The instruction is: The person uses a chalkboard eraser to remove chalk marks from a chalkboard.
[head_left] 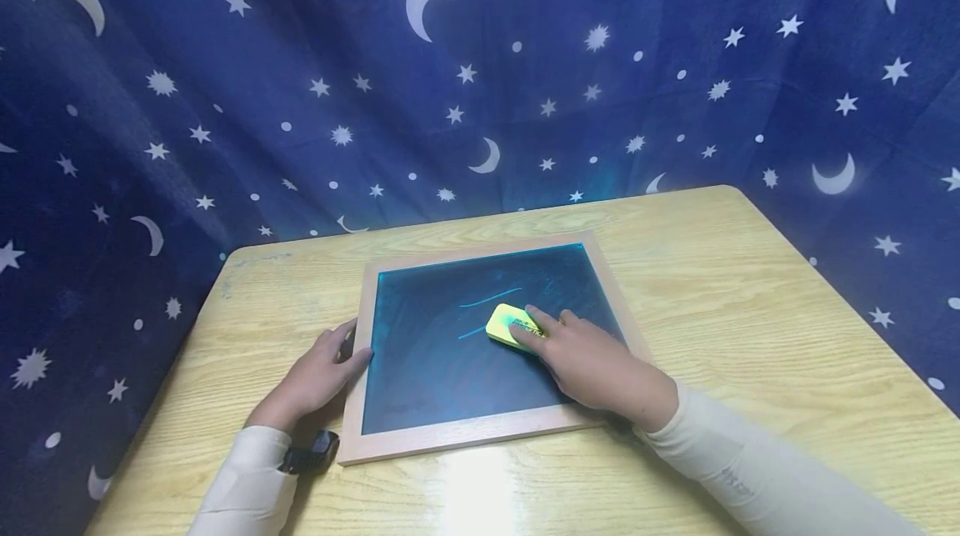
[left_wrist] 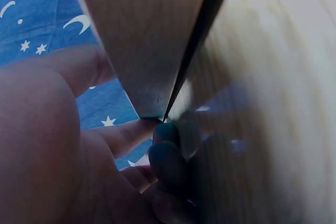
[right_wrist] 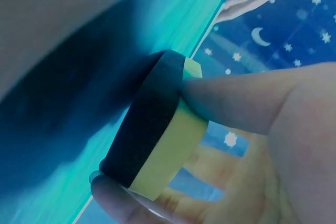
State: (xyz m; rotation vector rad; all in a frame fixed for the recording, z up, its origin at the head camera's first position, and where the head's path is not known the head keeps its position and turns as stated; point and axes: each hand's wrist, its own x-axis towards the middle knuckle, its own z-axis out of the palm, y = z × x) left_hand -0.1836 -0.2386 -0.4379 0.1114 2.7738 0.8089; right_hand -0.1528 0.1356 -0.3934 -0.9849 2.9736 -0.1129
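Observation:
A small wood-framed chalkboard (head_left: 442, 386) lies on the table, with blue chalk lines (head_left: 491, 298) near its middle. My right hand (head_left: 600, 365) grips a yellow board eraser (head_left: 501, 323) over the dark surface beside the lower line. Thumb and fingers hold its sides in the right wrist view, where the eraser's dark felt (right_wrist: 144, 121) faces the board. At the board's left side, my left hand (head_left: 318, 373) holds the wooden frame (left_wrist: 142, 40), its thumb over the top and its other fingers along the outer edge, partly hidden.
The pale wooden table (head_left: 750, 319) extends on both sides of the board. Behind it and at the sides hangs a dark blue curtain (head_left: 420, 102) with moons and stars. A black strap device (head_left: 311, 453) sits at the left wrist, close to the frame's corner.

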